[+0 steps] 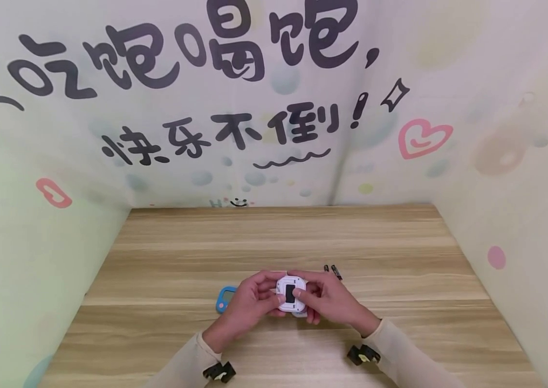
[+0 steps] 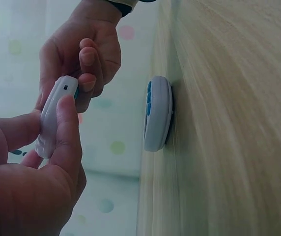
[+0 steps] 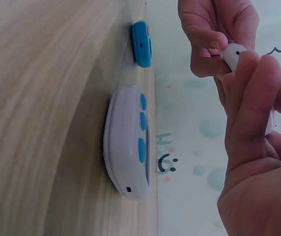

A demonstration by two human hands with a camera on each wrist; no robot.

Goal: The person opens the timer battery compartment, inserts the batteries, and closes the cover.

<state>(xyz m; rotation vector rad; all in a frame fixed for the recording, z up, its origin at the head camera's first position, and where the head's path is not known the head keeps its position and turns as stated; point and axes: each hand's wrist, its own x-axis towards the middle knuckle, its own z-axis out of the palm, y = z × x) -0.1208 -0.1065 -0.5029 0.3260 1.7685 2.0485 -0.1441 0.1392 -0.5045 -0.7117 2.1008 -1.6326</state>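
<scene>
Both hands hold a small white digital timer (image 1: 290,293) above the table, its back with a dark rectangle facing up. My left hand (image 1: 249,302) grips its left edge, thumb on the back. My right hand (image 1: 329,295) grips the right side, its thumb tip on the dark rectangle. Blue shows on the held timer's far face in the left wrist view. Under the hands, a second white timer (image 3: 123,142) with blue buttons lies on the table, mostly covered in the head view. A blue timer (image 1: 227,296) lies beside my left hand, partly hidden by it.
Two small dark batteries (image 1: 336,272) lie on the wooden table (image 1: 274,231) just beyond my right hand. Printed walls stand at the back and both sides, with black lettering on the back wall (image 1: 235,178).
</scene>
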